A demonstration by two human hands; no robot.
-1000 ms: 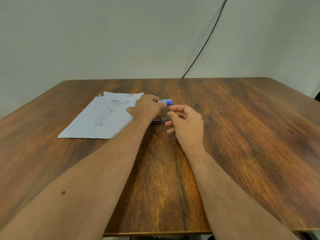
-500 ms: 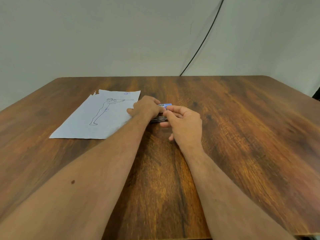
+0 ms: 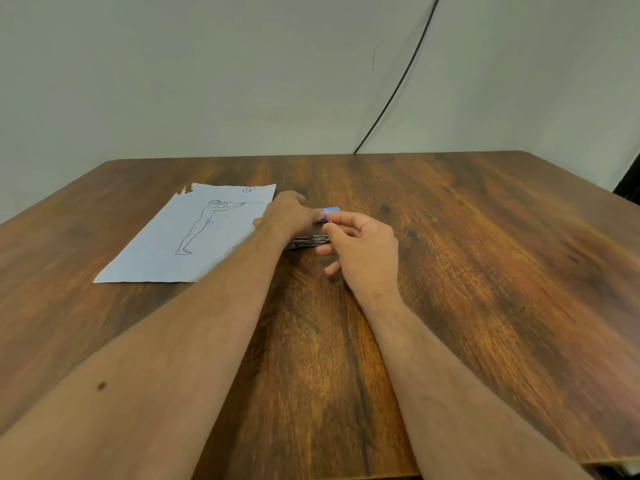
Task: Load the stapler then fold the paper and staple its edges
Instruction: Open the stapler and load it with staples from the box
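At frame center, the left hand (image 3: pixel 289 216) holds a small blue staple box (image 3: pixel 329 213) over the dark stapler (image 3: pixel 306 241) on the wooden table (image 3: pixel 485 271). The right hand (image 3: pixel 367 251) pinches near the box. The paper (image 3: pixel 194 237) lies flat left of center.

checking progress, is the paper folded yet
No, the paper lies flat and unfolded on the table, its whole drawing showing.

place: plain office-like room | cues: wooden table (image 3: pixel 450 271) – bare wall (image 3: pixel 207 81) – black cable (image 3: pixel 398 88)
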